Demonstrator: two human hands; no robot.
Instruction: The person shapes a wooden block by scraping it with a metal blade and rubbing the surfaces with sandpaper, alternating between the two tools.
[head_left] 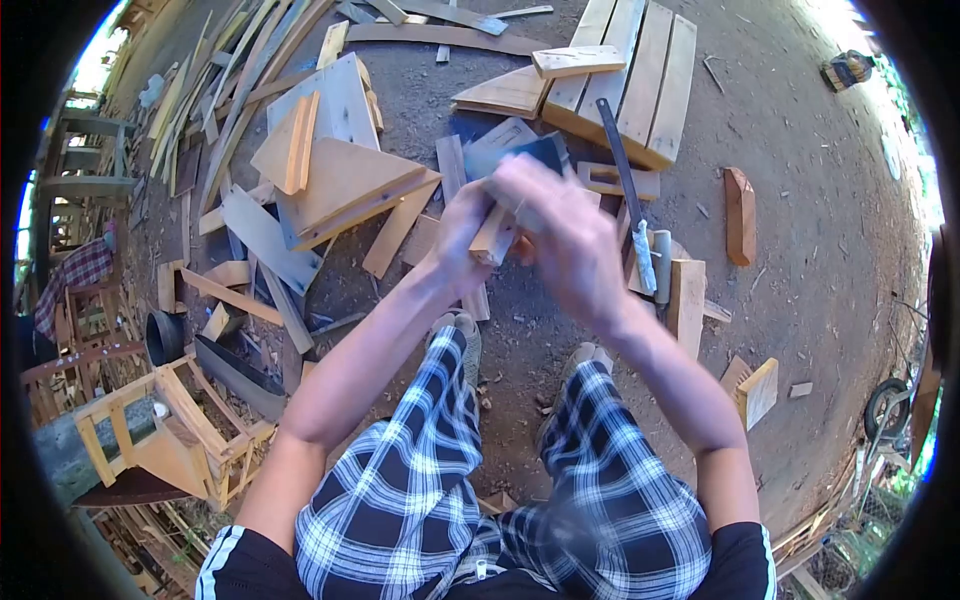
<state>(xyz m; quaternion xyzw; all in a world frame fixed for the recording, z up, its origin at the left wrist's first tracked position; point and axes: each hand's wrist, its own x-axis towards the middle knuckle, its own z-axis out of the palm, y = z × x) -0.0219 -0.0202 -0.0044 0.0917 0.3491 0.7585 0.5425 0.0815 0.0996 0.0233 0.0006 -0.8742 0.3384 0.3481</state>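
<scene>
Between my knees and the wood pile, my left hand is closed around a short wooden block, whose pale end faces me. My right hand is curled over the block's right side, smeared by motion; I cannot tell what its fingers hold. Just beyond both hands, a dark bluish flat thing shows, partly blurred and partly covered by the fingers. A handsaw-like long dark blade with a pale wrapped handle lies to the right of my right hand.
A slatted wooden piece stands at the far right of the pile. Angled wooden panels and long strips lie to the left. A reddish wood block rests on the dirt at right. A wooden frame sits at lower left.
</scene>
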